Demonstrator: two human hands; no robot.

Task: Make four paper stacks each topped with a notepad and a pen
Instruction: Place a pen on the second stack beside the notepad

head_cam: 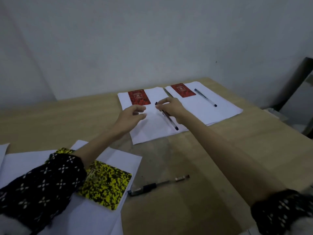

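Observation:
Two white paper stacks lie at the far side of the table. The far right stack (220, 112) carries a red notepad (183, 90) and a blue pen (205, 97). The middle stack (152, 131) carries another red notepad (139, 97). My right hand (171, 106) pinches the top end of a dark pen (170, 120) that lies slanted on this stack. My left hand (131, 117) hovers over the same stack with relaxed fingers, holding nothing. Near me, a third stack (116, 156) holds a yellow-and-black notepad (106, 184), partly hidden by my left sleeve.
A black pen (157, 184) lies loose on the wooden table (203, 167) to the right of the near stack. More white paper (3, 150) shows at the left edge. A grey wall stands behind the table, and a dark panel (301, 85) leans at the far right.

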